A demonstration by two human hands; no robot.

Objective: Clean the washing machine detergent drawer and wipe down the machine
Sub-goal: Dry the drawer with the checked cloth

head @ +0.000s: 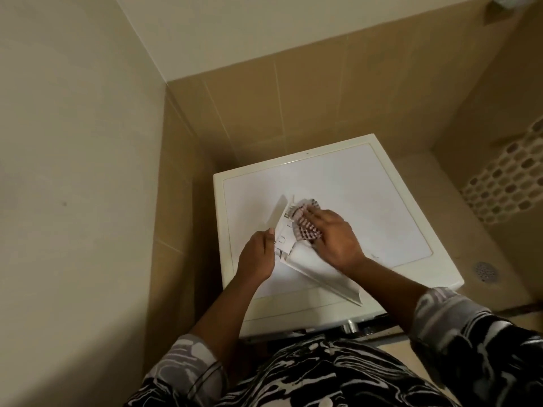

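Observation:
The white detergent drawer point(305, 259) lies on top of the white washing machine point(367, 195), its front panel pointing toward me at the lower right. My left hand point(257, 255) grips the drawer's left side wall. My right hand point(335, 235) presses a checkered cloth point(305, 221) into the far end of the drawer. The cloth is blurred and partly hidden under my fingers.
The machine stands in a tiled corner, with a plain wall point(73, 171) close on the left and beige tiles point(293, 107) behind. A floor drain point(485, 271) and a patterned mat point(511, 183) lie to the right. My patterned sleeves fill the bottom of the view.

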